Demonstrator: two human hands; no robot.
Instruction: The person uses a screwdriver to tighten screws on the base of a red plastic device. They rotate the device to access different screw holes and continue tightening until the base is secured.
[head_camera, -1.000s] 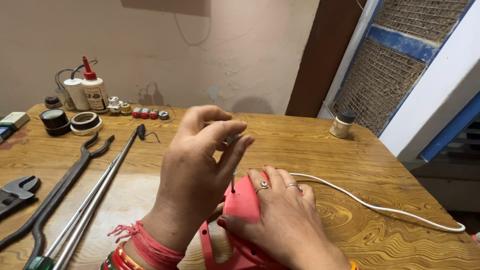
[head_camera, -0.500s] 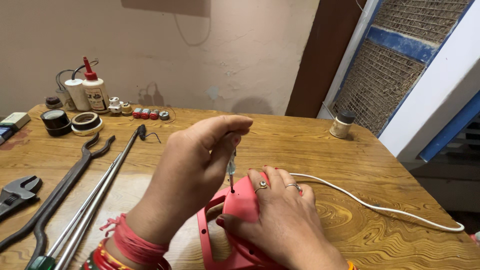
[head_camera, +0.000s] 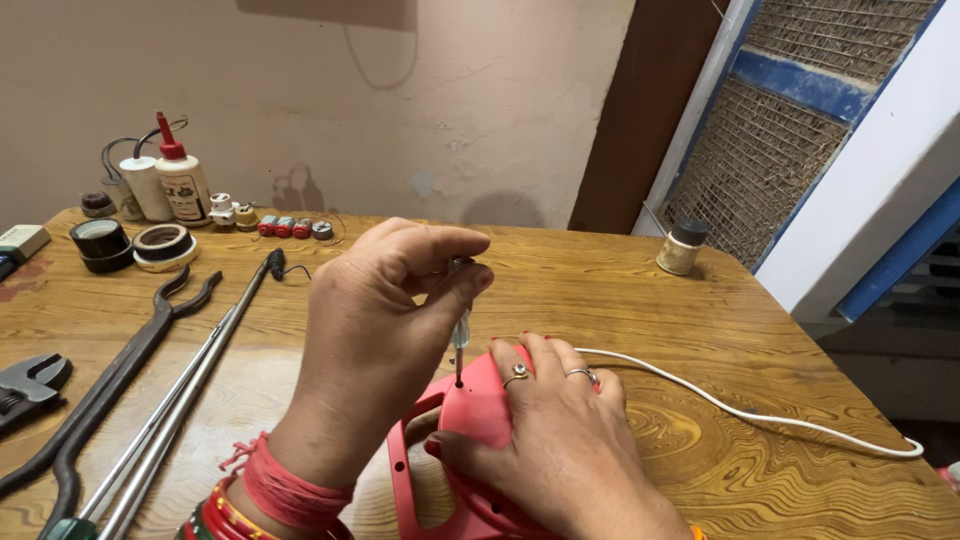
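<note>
So there's a small screwdriver (head_camera: 461, 335) with a clear handle, standing nearly upright, tip planted in the top of a red plastic housing (head_camera: 478, 415). The housing is rounded and sits low on the wooden counter (head_camera: 700, 330), its open frame facing left.

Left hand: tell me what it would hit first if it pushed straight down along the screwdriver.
The left hand points its screwdriver down at the red casing, tip apparently touching already. The casing comes first, likely; depth is unclear.

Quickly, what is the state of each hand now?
Left hand: closed on a small screwdriver.
Right hand: closed, holding the red plastic casing.
</note>
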